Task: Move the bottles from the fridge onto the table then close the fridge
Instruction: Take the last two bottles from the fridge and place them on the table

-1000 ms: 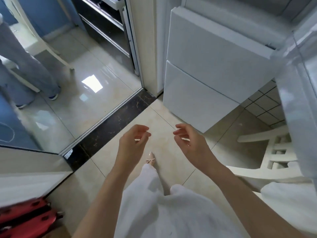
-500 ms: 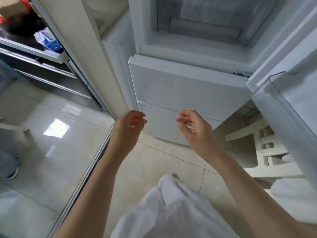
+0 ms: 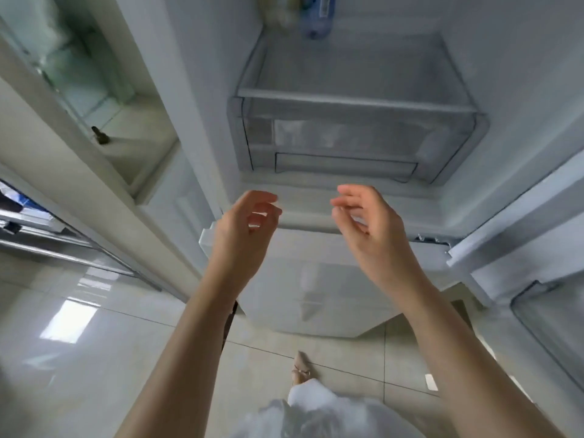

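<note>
— Where are the bottles [image 3: 300,14]?

— At the very top of the view, on the fridge [image 3: 357,99] shelf behind the clear drawer [image 3: 354,134]. Only their lower ends show: a pale one on the left, a bluish one with a label just beside it on the right. They look to stand upright, long axis up and down, though blur and the frame edge hide most of each.

— And from left to right?

— A pale door frame [image 3: 79,172] runs slantwise on the left, glossy floor tiles [image 3: 79,343] below it. Then the left hand [image 3: 243,229], fingers loosely curled and holding nothing, raised before the lower fridge front [image 3: 316,279]. Near it, with a gap between, is the right hand [image 3: 376,229], also relaxed and empty (both well below the bottles). Far right, the open fridge door [image 3: 537,248] with its clear bin.

— Room to move?

— The open compartment lies straight above the hands; the drawer's front rim stands between them and the shelf.
</note>
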A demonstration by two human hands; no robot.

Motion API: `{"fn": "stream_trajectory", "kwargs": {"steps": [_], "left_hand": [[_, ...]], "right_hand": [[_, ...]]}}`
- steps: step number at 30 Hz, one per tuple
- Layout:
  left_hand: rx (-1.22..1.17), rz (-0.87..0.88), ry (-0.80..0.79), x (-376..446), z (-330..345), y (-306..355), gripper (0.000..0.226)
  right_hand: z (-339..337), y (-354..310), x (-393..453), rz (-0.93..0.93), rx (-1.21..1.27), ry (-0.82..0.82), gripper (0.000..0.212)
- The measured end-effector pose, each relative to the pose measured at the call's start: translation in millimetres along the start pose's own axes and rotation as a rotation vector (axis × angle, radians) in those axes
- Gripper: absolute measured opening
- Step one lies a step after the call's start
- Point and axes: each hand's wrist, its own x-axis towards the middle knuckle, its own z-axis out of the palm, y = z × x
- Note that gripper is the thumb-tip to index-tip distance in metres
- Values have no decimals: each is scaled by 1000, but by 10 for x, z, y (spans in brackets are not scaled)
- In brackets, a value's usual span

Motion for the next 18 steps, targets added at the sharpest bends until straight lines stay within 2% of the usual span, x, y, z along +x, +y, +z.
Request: {"fn": "stream_trajectory", "kwargs": {"steps": [3, 7, 11, 14, 18], "left_hand": [[-54, 65, 17, 433, 62, 170, 29], [-95, 137, 49, 891, 113, 380, 19], [-157, 187, 40, 1382, 134, 576, 21], [-189, 243, 45, 1732, 151, 716, 22], [-211, 270, 171, 2179, 210, 850, 21]], "right_hand": [[-32, -97, 417, -30, -3, 72, 26], [-24, -214, 882, -94, 11, 173, 20], [5, -369, 1302, -189, 40, 244, 20], [-1, -504, 1599, -182, 36, 297, 21], [-24, -612, 1976, -152, 45, 336, 26]]}}
